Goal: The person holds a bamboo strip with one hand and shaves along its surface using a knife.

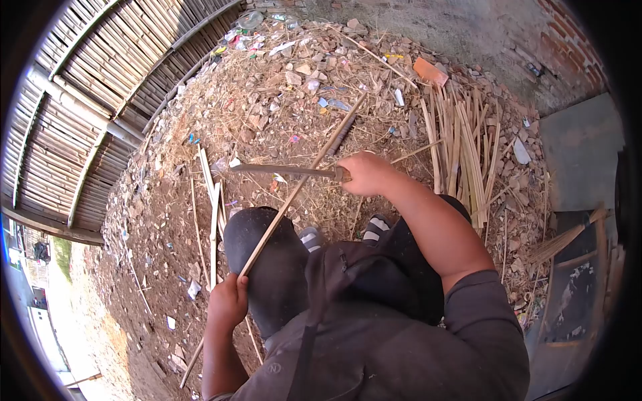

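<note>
A long, thin bamboo strip (294, 194), pale tan, is held slanted across the knee, running from lower left up toward the upper right over littered ground. A knife (287, 170) with a long, dull grey blade is laid almost level across the strip, its tip pointed left, its handle hidden in the grasp.
</note>
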Available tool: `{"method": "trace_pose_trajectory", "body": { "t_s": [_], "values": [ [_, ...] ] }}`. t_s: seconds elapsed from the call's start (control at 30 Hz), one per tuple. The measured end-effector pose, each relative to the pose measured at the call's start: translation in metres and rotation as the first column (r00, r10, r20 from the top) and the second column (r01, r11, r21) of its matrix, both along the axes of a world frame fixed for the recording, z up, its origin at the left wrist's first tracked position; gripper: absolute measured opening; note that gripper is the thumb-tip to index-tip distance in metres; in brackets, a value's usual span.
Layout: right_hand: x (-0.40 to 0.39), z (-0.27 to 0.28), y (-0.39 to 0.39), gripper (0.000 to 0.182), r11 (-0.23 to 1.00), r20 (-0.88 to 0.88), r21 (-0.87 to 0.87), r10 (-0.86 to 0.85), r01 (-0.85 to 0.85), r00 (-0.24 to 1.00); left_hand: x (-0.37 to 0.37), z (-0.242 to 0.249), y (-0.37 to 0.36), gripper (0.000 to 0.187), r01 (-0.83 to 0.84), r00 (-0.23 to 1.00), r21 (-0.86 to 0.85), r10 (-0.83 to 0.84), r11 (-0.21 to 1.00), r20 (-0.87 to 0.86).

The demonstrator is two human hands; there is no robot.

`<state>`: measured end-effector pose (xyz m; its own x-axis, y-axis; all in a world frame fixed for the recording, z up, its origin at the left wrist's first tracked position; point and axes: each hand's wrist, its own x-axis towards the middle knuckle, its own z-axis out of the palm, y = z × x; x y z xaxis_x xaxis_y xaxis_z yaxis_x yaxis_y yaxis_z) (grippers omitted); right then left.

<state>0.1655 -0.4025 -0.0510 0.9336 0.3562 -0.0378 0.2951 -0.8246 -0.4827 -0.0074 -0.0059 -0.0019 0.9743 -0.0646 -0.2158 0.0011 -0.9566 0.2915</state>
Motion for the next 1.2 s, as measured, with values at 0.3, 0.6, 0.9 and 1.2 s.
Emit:
{"method": "trace_pose_trajectory", "body": {
  "t_s": [0.3, 0.6, 0.9, 1.2],
  "values": [
    [0.012, 0.017, -0.013, 0.038, 0.989, -0.062, 0.093, -0.111, 0.117, 0.992, -0.002, -0.022, 0.008, 0.034, -0.03, 0.997, -0.029, 0.032, 0.999, 0.071],
    [-0.015, 0.037, 0.016, 0.034, 0.962, -0.098, -0.217, 0.147, -0.165, 0.984, 0.008, 0.01, -0.003, 0.039, 0.007, 1.0, 0.008, -0.007, 1.0, -0.016],
    [0.008, 0.007, -0.008, 0.022, 0.994, -0.008, 0.058, -0.097, 0.098, 0.995, 0.008, -0.002, 0.002, 0.037, -0.013, 1.0, 0.001, 0.013, 1.0, 0.012],
    [0.014, -0.009, -0.007, 0.025, 0.988, -0.161, 0.152, 0.031, -0.006, 0.986, 0.011, -0.01, 0.005, 0.036, -0.005, 0.999, -0.042, 0.007, 0.999, 0.037]
  ]
}}
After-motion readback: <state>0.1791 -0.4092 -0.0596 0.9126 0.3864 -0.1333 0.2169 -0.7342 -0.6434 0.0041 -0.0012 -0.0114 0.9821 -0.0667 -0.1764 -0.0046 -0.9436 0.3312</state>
